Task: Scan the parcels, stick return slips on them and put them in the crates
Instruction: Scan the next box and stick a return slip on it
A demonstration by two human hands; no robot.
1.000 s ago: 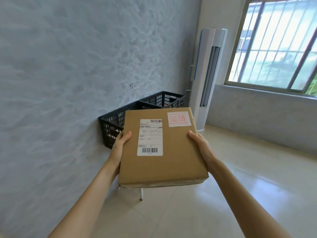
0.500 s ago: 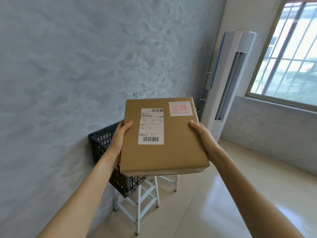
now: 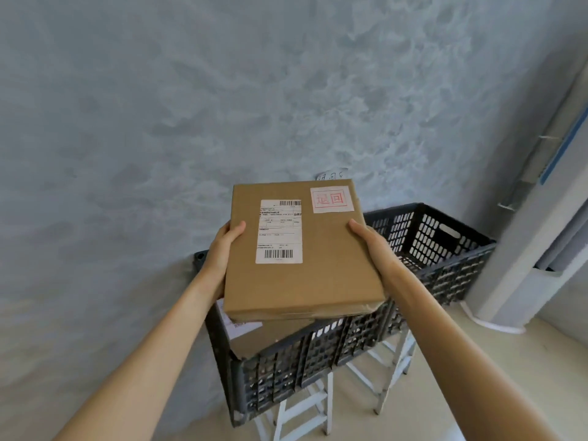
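Gripping one flat brown cardboard parcel [image 3: 305,268] by its sides, left hand [image 3: 222,249] and right hand [image 3: 372,246] hold it over one black perforated plastic crate [image 3: 439,249] containing another parcel [image 3: 254,338].

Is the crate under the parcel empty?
No, the near crate already holds another cardboard parcel beneath the held parcel.

White stands [image 3: 321,405], textured grey wall [image 3: 159,122], white floor-standing unit [image 3: 541,218]
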